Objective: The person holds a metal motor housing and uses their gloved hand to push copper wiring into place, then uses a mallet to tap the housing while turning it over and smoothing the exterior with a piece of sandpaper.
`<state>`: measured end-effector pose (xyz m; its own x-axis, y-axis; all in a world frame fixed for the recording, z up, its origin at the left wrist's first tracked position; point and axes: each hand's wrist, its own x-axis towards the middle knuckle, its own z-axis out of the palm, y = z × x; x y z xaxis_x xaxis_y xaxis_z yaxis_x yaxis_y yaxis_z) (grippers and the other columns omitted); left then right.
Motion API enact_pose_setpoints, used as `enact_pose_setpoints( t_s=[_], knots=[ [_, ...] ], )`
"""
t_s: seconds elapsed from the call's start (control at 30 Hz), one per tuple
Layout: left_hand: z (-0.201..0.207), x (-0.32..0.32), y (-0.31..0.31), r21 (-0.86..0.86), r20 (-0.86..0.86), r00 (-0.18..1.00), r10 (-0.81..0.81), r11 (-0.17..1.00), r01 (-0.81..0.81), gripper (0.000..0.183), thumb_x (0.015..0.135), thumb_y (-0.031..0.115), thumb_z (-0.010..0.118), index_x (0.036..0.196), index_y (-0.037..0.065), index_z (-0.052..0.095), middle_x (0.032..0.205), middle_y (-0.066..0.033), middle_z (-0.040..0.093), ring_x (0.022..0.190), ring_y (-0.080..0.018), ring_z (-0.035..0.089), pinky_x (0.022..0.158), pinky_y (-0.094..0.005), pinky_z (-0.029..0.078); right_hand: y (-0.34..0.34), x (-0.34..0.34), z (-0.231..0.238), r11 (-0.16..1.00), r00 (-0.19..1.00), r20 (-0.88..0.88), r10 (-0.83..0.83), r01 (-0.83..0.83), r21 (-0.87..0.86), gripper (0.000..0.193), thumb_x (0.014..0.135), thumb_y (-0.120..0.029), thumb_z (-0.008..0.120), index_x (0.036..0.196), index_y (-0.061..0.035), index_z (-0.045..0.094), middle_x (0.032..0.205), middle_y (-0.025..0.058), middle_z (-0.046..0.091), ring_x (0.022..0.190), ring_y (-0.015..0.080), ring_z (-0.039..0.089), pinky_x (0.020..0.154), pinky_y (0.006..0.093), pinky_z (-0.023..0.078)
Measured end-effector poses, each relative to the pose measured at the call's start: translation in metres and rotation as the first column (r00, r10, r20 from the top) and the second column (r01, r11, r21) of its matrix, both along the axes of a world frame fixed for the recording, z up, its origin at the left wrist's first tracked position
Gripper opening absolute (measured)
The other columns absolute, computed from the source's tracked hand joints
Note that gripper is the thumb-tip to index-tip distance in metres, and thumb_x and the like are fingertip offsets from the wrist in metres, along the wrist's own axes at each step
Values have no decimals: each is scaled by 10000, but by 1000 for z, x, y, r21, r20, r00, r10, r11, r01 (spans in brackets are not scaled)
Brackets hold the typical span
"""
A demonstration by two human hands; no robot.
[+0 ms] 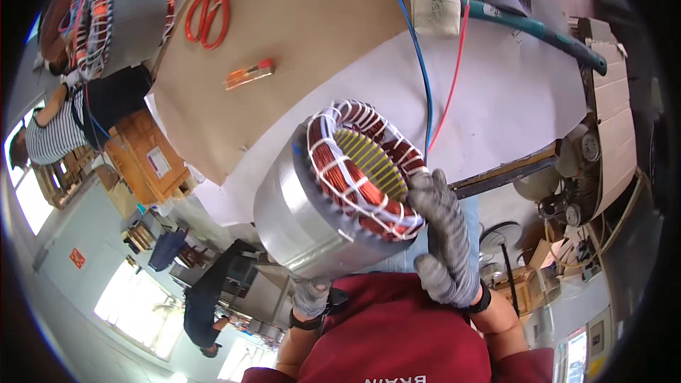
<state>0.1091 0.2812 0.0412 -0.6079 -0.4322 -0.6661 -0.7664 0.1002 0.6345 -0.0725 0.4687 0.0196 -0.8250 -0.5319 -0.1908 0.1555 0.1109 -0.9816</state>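
Note:
A motor stator (301,216) with a smooth silver shell is tilted at the front of the table, close to my body. Its copper winding (333,163), laced with white cord, faces up and to the right, and yellow slot strips line the bore. My left hand (311,298), in a grey glove, grips the lower left of the shell; most of its fingers are hidden behind the metal. My right hand (448,241), also gloved, rests stretched fingertips on the winding's right edge, with the thumb apart. A blue lead (417,50) and a red lead (456,74) run from the winding across the table.
Red-handled scissors (207,18) and a small orange tool (250,74) lie on brown paper (298,42). A green-handled hammer (539,32) and a wrapped block (434,1) sit at the far right. Another stator (131,21) stands far left. Two people are in the background on the left.

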Motion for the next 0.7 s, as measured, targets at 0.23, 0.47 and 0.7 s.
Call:
enact_pose_setpoints(
  t_s=[0.23,0.47,0.7],
  knots=[
    [3,-18,-31,215,-230,858,459,884,-415,938,597,439,728,1284,90,194,1204,-109,356,1041,-278,447,862,-422,417,10,30,-16,981,994,60,-95,104,-162,400,785,-283,480,1084,-17,467,1128,171,463,1121,315,393,961,452,240],
    [-16,-27,-46,8,-207,928,311,949,-316,819,697,431,647,1289,61,218,1158,-90,404,1000,-208,465,815,-320,432,18,23,-17,987,804,575,-151,156,41,95,795,-31,419,865,-30,484,814,65,494,725,124,463,677,245,391],
    [-26,-62,-15,81,-353,861,366,929,-361,702,742,350,635,1257,36,276,1127,-81,435,946,-168,474,810,-281,410,29,-19,-13,973,975,119,-186,166,160,105,796,-33,425,862,-16,505,804,59,513,725,127,475,684,250,401]
  ],
)
